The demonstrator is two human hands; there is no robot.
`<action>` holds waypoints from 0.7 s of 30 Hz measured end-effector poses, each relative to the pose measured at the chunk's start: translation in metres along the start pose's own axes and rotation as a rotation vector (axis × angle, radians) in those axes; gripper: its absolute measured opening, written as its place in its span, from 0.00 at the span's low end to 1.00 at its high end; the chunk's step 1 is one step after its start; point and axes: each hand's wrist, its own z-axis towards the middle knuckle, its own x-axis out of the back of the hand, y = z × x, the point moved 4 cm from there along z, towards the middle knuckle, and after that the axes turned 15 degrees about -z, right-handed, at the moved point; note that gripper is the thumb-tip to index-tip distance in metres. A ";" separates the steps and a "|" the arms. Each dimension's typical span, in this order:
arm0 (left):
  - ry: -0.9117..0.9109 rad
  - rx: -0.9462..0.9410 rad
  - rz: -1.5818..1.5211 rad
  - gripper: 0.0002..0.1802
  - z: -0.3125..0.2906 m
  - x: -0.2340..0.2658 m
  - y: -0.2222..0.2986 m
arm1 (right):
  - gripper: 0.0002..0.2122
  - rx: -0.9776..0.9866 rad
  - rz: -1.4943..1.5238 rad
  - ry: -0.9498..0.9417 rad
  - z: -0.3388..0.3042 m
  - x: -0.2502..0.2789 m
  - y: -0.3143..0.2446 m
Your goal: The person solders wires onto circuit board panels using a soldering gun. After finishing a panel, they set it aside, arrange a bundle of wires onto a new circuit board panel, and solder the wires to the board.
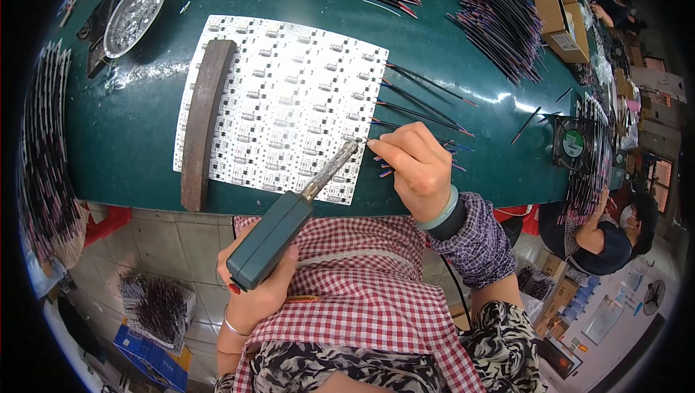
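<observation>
My left hand is closed round the dark green handle of a soldering gun. Its tip touches, or nearly touches, the right edge of a white circuit board sheet covered with rows of small components. Right beside that tip, my right hand pinches the end of a thin wire, mostly hidden by the fingers. Several black wires with red and blue ends stick out from the board's right edge above this hand. A brown metal bar lies across the left part of the sheet.
Bundles of black wires lie at the far side of the green table. A metal bowl stands at the far left. To the right are a cardboard box and a small fan. Another person sits at the right.
</observation>
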 end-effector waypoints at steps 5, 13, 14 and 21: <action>0.006 0.003 -0.039 0.12 0.003 -0.005 -0.002 | 0.15 0.003 0.008 -0.011 0.001 0.001 -0.001; -0.011 -0.122 0.032 0.10 -0.003 -0.003 -0.008 | 0.15 0.011 0.002 -0.014 0.001 0.001 -0.001; -0.013 -0.123 0.031 0.10 -0.005 -0.004 -0.008 | 0.15 0.012 -0.001 -0.017 0.000 0.001 -0.001; 0.099 -0.097 -0.012 0.10 -0.011 0.002 -0.008 | 0.15 0.016 -0.024 -0.008 0.000 0.002 -0.003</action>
